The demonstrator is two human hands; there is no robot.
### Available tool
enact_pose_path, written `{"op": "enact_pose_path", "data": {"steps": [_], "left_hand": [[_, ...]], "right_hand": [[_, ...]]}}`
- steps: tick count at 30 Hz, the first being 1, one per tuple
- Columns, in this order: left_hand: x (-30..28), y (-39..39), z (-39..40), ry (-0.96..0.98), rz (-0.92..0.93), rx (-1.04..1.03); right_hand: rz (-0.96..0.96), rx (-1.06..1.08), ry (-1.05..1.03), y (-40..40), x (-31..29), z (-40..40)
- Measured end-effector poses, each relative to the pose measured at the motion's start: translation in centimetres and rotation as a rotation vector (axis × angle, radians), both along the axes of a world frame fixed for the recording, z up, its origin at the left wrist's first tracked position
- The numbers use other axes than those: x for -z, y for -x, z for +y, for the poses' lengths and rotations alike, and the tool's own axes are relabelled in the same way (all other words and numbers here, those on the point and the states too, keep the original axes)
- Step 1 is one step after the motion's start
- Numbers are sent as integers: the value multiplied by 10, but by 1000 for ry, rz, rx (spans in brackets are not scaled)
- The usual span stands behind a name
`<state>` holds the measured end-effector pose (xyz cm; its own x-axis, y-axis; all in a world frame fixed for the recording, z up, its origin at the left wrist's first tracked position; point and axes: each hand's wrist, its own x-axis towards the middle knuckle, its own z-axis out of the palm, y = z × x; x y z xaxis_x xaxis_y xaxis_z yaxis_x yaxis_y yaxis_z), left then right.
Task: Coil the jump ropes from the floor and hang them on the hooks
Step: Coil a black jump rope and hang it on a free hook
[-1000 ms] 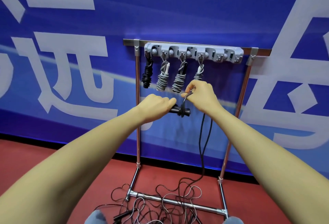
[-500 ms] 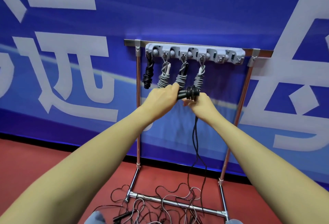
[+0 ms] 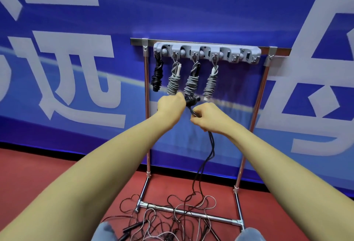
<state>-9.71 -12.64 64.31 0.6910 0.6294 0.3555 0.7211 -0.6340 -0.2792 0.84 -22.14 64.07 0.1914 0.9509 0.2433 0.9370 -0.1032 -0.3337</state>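
The blue banner (image 3: 191, 10) with big white lettering fills most of what I can see, and its letters run off the top and both sides, so none of it reads whole. Below it is the red floor (image 3: 38, 173), with open room off to my left and right of the rack.

The chrome rack (image 3: 146, 125) stands right against the banner. Its base bar sits on the floor between my knees, and the knees themselves are cut off at the bottom edge. Along the top bar is the grey hook strip (image 3: 206, 53). Its two right-hand hooks are bare; the other four carry coiled ropes, one black bundle (image 3: 157, 76) on the far left and three grey bundles (image 3: 191, 83) next to it.

My left hand (image 3: 171, 104) is fisted round the black handles (image 3: 192, 100), just under the grey bundles. How many turns are wound on there I can't make out, my fingers cover most of it. My right hand (image 3: 207, 117) is just beside it, pinching the black cord (image 3: 206, 162), which drops down doubled to the floor.

Down there is a tangle of loose ropes (image 3: 172, 219), black and grey cords looped over the base bar. It's too knotted to count, and part of it runs out of frame at the bottom.
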Motion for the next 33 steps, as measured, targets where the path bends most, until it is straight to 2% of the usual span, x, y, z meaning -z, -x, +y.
{"op": "enact_pose_path", "data": {"steps": [2, 4, 6, 8, 10, 12, 18, 20, 24, 28, 33], "left_hand": [[0, 1, 4, -37, 100, 63], [-4, 4, 6, -117, 227, 161], [-7, 8, 7, -209, 351, 262], [-5, 10, 8, -247, 363, 347], [-1, 13, 10, -287, 244, 504], [1, 16, 13, -346, 94, 674], [-8, 16, 12, -336, -104, 865], [-12, 13, 2, -277, -187, 834], [-19, 4, -15, 29, -303, 455], [-18, -13, -19, 117, -348, 247], [-14, -19, -16, 224, -303, 61]], "right_hand": [[-376, 107, -51, 3, -9, 1], [-473, 192, -157, 3, -14, 1], [-336, 251, -227, 1, -14, 4], [-86, 304, -264, -6, -15, 8], [67, 337, -254, -13, -18, 10], [120, 351, -225, -20, -19, 9], [252, 298, -260, -22, -13, 6], [275, 300, -304, -24, -6, 4], [374, 364, -315, -24, 3, 6], [310, 292, -235, -22, 4, 8], [357, 158, -195, -14, 4, -2]]}}
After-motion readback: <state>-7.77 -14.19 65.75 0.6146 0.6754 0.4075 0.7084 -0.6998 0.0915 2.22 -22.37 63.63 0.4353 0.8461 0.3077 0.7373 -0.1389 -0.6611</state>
